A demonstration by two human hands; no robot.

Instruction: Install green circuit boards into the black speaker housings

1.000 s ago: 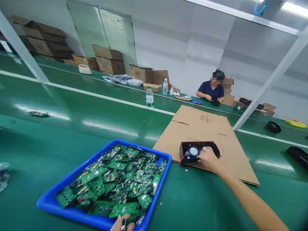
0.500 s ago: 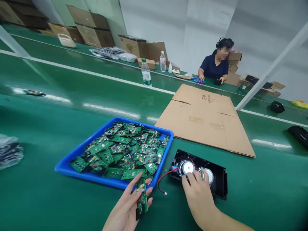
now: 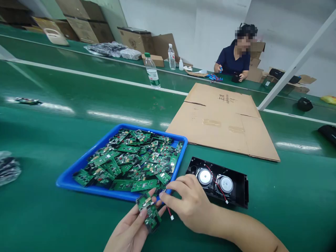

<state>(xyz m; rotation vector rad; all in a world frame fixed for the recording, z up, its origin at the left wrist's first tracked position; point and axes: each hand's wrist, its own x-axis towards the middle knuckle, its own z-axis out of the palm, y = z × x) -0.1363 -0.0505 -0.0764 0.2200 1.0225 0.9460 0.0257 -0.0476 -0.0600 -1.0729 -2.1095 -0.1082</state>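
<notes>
My left hand (image 3: 132, 224) holds a green circuit board (image 3: 149, 211) between thumb and fingers, below the front edge of a blue tray (image 3: 97, 191) heaped with similar boards. My right hand (image 3: 187, 203) is closed in a pinch beside that board, at the tray's front right corner. Its fingertips hide most of what they grip; a red wire with a white plug (image 3: 172, 217) hangs below them. To the right lies an open black speaker housing (image 3: 240, 190) with two round speakers and another red wire, its white plug resting near the front.
Behind the housing lies a flat cardboard sheet (image 3: 223, 108). A green-capped bottle (image 3: 152, 73) stands left of it. Across the bench sits a person (image 3: 233, 61) with small parts. A plastic-wrapped bundle (image 3: 7, 168) is at the left edge.
My right hand has moved left from the speakers to the board in my left hand, and the red wire's plug has shifted left. The board is turned, and the housing's other red wire now lies across a speaker.
</notes>
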